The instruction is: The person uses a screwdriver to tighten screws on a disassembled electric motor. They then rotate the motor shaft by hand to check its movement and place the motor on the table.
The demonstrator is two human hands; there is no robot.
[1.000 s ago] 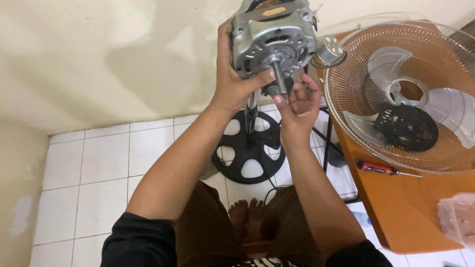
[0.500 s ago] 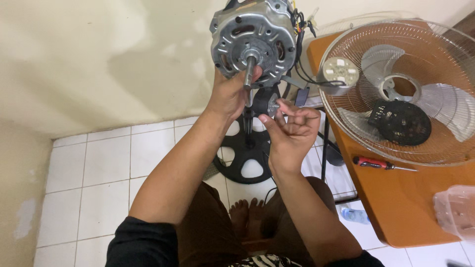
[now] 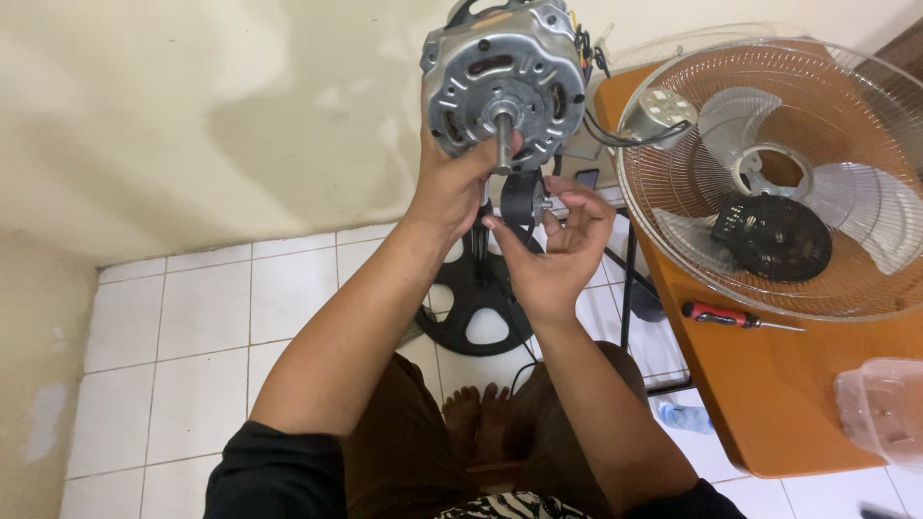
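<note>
Left hand [image 3: 460,183] clamps fan motor [image 3: 505,82] from below, raised off table, shaft [image 3: 503,144] toward camera for access. Right hand [image 3: 553,245] pinches black neck bracket [image 3: 521,197] beneath motor. Red screwdriver [image 3: 735,316] on orange table [image 3: 769,384], near front edge, beside fan grille [image 3: 779,173].

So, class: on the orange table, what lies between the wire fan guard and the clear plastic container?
In the head view, a red-handled screwdriver lies on the orange table, between the wire fan guard and the clear plastic container.

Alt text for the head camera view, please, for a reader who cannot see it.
A person's left hand holds a grey metal fan motor up, shaft toward the camera, while the right hand fingers a small black part beneath it. An orange table at right bears a wire fan guard and a red screwdriver.
</note>
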